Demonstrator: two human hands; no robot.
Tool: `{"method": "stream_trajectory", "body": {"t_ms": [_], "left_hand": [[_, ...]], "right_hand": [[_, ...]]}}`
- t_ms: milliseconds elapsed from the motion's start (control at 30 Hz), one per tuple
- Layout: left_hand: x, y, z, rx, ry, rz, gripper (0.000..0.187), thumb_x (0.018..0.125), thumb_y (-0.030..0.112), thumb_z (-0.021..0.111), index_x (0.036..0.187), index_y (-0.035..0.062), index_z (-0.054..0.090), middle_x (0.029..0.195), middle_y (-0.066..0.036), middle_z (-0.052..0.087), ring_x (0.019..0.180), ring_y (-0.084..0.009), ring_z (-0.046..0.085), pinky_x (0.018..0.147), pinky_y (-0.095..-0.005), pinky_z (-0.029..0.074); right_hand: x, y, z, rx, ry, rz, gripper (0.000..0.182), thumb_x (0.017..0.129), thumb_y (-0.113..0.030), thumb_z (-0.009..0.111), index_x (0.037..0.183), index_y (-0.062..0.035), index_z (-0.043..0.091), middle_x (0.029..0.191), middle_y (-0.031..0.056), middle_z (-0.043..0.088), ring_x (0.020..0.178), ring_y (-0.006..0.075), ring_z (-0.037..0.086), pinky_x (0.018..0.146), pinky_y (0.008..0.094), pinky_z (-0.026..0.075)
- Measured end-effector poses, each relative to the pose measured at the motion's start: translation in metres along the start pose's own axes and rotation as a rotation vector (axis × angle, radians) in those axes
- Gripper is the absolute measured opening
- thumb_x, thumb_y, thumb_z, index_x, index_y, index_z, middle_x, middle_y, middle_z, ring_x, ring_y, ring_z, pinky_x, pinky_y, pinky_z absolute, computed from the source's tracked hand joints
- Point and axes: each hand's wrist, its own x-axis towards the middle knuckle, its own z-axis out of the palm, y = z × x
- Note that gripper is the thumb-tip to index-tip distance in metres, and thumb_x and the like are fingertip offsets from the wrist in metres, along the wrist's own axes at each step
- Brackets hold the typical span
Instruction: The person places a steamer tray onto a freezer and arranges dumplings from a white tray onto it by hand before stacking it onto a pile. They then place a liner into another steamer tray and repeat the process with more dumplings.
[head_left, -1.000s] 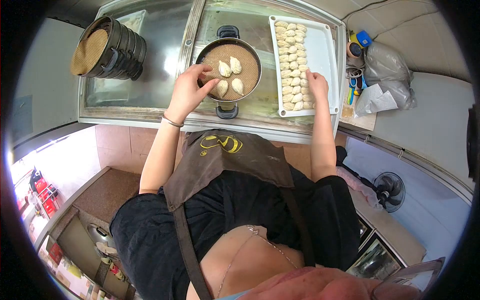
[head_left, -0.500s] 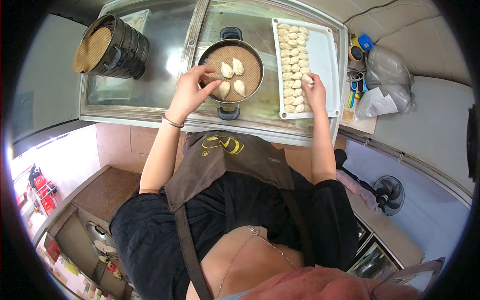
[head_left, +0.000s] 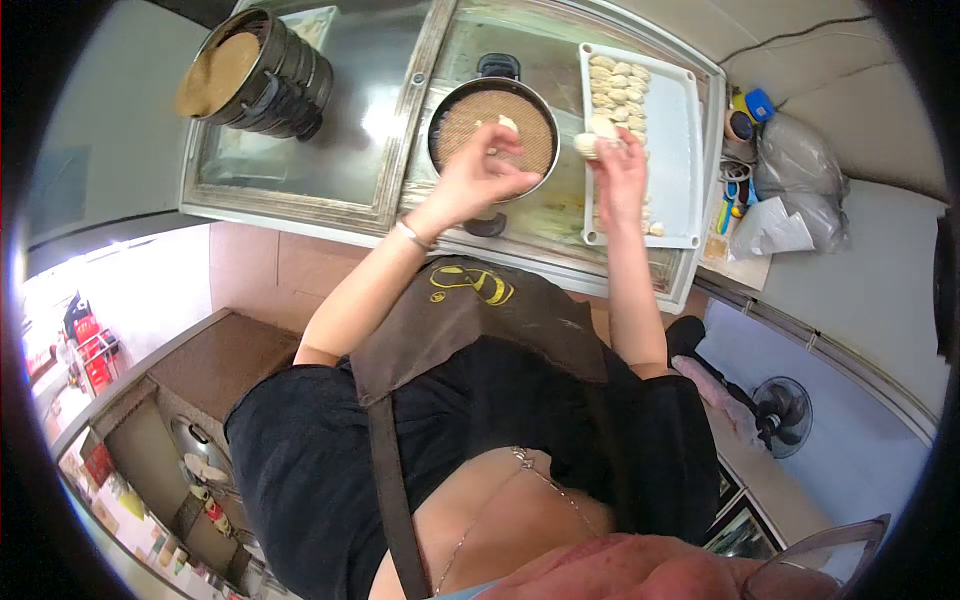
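My left hand (head_left: 480, 172) is over the round steamer pan (head_left: 551, 120), thumb and curved fingers apart, with nothing seen in it. It hides most of the pale pleated dumplings on the pan's brown mesh liner (head_left: 470, 108); a bit of one dumpling (head_left: 507, 123) shows past the fingers. Near the left side of the white tray (head_left: 672, 130), my right hand (head_left: 620, 165) pinches what look like two dumplings (head_left: 588, 146). Rows of dumplings (head_left: 618, 88) lie on the tray's left half, partly covered by this hand.
Stacked steamer pans (head_left: 290, 80) stand at the far left, a mesh liner (head_left: 220, 72) leaning out of them. A metal-framed glass counter (head_left: 375, 130) lies under everything. Right of the tray are scissors (head_left: 737, 172), grey plastic bags (head_left: 795, 150) and a blue-capped container (head_left: 758, 104).
My right hand has lifted dumplings off the tray and moved up to its left edge. My left hand has shifted over the dumplings in the pan. The whole view has shifted slightly.
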Motion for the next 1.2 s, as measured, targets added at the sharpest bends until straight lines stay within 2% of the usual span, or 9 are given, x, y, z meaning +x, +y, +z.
{"method": "stream_trajectory", "body": {"t_ms": [300, 367, 400, 500, 533, 700, 867, 1100, 1200], "left_hand": [[-0.001, -0.022, -0.023, -0.438, 0.284, -0.164, 0.027, 0.086, 0.011, 0.075, 0.103, 0.0039, 0.056, 0.086, -0.005, 0.067, 0.070, -0.0107, 0.066, 0.063, -0.0196, 0.053], [0.000, -0.023, -0.045, 0.329, 0.212, 0.055, 0.024, 0.085, 0.014, 0.076, 0.099, 0.0040, 0.059, 0.088, -0.006, 0.068, 0.072, -0.0122, 0.067, 0.064, -0.0236, 0.054], [-0.002, -0.010, -0.049, 0.722, 0.216, 0.154, 0.024, 0.085, 0.021, 0.074, 0.097, 0.0044, 0.062, 0.091, -0.009, 0.067, 0.075, -0.0198, 0.068, 0.066, -0.0335, 0.054], [0.008, -0.009, -0.058, 1.044, 0.162, 0.148, 0.024, 0.086, 0.026, 0.069, 0.094, 0.0045, 0.062, 0.093, -0.012, 0.065, 0.080, -0.0311, 0.066, 0.071, -0.0435, 0.052], [0.013, -0.015, -0.060, 1.082, 0.155, 0.140, 0.022, 0.088, 0.025, 0.062, 0.098, 0.0050, 0.060, 0.093, -0.015, 0.063, 0.083, -0.0372, 0.063, 0.073, -0.0478, 0.050], [0.020, -0.009, -0.058, 1.238, 0.147, 0.137, 0.021, 0.083, 0.014, 0.059, 0.101, 0.0033, 0.056, 0.091, -0.018, 0.064, 0.083, -0.0361, 0.065, 0.072, -0.0471, 0.052], [0.026, -0.024, -0.059, 1.344, 0.113, 0.192, 0.018, 0.079, 0.008, 0.058, 0.096, 0.0017, 0.056, 0.089, -0.017, 0.066, 0.082, -0.0335, 0.066, 0.070, -0.0447, 0.054], [0.024, -0.028, -0.060, 1.356, 0.084, 0.194, 0.026, 0.076, 0.012, 0.068, 0.101, 0.0083, 0.062, 0.091, -0.011, 0.064, 0.092, -0.0315, 0.064, 0.076, -0.0419, 0.054], [0.023, -0.023, -0.058, 1.325, 0.063, 0.196, 0.031, 0.075, 0.014, 0.070, 0.104, 0.0093, 0.063, 0.093, -0.011, 0.064, 0.093, -0.0315, 0.064, 0.078, -0.0419, 0.053]], "right_hand": [[-0.019, 0.015, 0.074, 0.109, -0.262, 0.025, 0.037, 0.087, -0.003, 0.069, 0.120, -0.0028, 0.051, 0.111, 0.0112, 0.067, 0.106, 0.0175, 0.061, 0.089, 0.0293, 0.049], [-0.003, 0.003, 0.061, -0.592, -0.265, -0.239, 0.035, 0.086, -0.010, 0.072, 0.118, -0.0066, 0.057, 0.104, 0.0116, 0.069, 0.102, 0.0231, 0.064, 0.088, 0.0308, 0.050], [0.006, 0.003, 0.055, -0.858, -0.231, -0.348, 0.033, 0.083, -0.017, 0.073, 0.113, -0.0098, 0.063, 0.099, 0.0113, 0.070, 0.107, 0.0302, 0.061, 0.099, 0.0435, 0.044], [0.019, 0.013, 0.045, -1.326, -0.319, -0.730, 0.030, 0.082, -0.021, 0.072, 0.108, -0.0096, 0.065, 0.101, 0.0112, 0.070, 0.116, 0.0335, 0.056, 0.109, 0.0571, 0.028], [0.022, 0.018, 0.044, -1.311, -0.363, -0.718, 0.029, 0.081, -0.021, 0.072, 0.108, -0.0102, 0.065, 0.103, 0.0105, 0.069, 0.124, 0.0327, 0.050, 0.111, 0.0636, 0.016], [0.018, 0.012, 0.045, -1.354, -0.448, -0.518, 0.030, 0.081, -0.019, 0.071, 0.109, -0.0094, 0.065, 0.106, 0.0113, 0.068, 0.127, 0.0331, 0.048, 0.113, 0.0628, 0.016], [0.016, 0.019, 0.050, -1.602, -0.391, -0.730, 0.039, 0.079, -0.019, 0.074, 0.115, -0.0117, 0.063, 0.113, 0.0063, 0.067, 0.130, 0.0316, 0.044, 0.113, 0.0639, 0.015], [0.018, 0.005, 0.051, -1.628, -0.516, -0.526, 0.041, 0.078, -0.018, 0.072, 0.116, -0.0076, 0.063, 0.121, 0.0077, 0.062, 0.131, 0.0337, 0.043, 0.112, 0.0665, 0.014], [0.013, 0.018, 0.048, -1.792, -0.439, -0.700, 0.056, 0.075, -0.028, 0.077, 0.124, -0.0064, 0.060, 0.132, 0.0042, 0.055, 0.133, 0.0312, 0.040, 0.111, 0.0630, 0.021]]}}
